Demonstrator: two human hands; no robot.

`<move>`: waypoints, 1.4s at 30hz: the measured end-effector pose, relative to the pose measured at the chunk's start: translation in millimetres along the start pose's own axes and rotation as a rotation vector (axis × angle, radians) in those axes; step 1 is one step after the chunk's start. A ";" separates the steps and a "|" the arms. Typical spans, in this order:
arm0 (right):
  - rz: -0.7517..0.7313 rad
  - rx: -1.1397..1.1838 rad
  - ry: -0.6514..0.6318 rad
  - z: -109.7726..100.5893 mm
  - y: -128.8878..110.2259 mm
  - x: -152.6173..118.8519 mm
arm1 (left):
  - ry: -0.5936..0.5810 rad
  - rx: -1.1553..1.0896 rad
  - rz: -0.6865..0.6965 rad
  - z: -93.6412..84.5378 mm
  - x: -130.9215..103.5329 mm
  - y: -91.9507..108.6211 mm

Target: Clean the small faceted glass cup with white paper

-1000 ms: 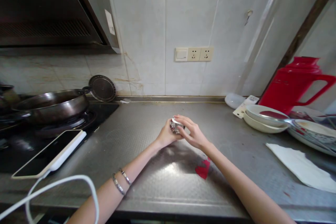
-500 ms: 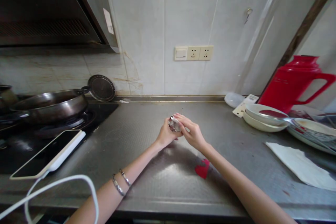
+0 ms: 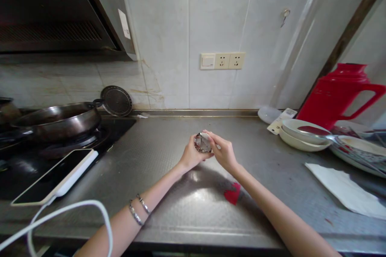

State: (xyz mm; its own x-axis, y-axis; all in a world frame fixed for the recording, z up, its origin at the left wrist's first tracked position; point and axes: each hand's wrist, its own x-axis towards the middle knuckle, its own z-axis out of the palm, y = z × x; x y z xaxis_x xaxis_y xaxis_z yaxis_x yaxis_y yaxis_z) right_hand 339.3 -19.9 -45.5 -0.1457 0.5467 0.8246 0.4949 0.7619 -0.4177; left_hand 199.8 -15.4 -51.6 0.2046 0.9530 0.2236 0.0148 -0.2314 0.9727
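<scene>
Silvery object point(image 3: 203, 143), partly hidden by hands point(image 3: 208, 148)

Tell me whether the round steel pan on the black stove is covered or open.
Open: the pan has nothing over its top, and its dark inside shows past the rim.

Red thermos point(image 3: 331, 98), cream sockets point(image 3: 229, 61), black cooktop point(image 3: 27, 168)

A red jug point(image 3: 331, 100) stands behind stacked bowls point(image 3: 304, 134).
</scene>
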 end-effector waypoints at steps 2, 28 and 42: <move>0.058 0.008 0.005 0.9 1.5 -0.1 | 0.014 -0.055 -0.064 2.6 -2.4 3.3; 0.076 0.052 0.051 -1.2 1.2 1.7 | 0.067 -0.143 -0.027 5.2 -6.2 10.0; 0.143 0.038 0.081 -2.2 -3.4 2.6 | 0.044 -0.097 -0.016 3.8 -4.8 9.4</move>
State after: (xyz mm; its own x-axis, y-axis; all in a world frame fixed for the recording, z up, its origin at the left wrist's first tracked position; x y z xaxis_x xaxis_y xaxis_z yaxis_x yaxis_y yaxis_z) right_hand 339.2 -21.8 -41.2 -0.0057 0.6220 0.7830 0.4723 0.6919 -0.5462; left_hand 202.7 -22.9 -43.7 0.1620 0.9646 0.2081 -0.0778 -0.1977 0.9772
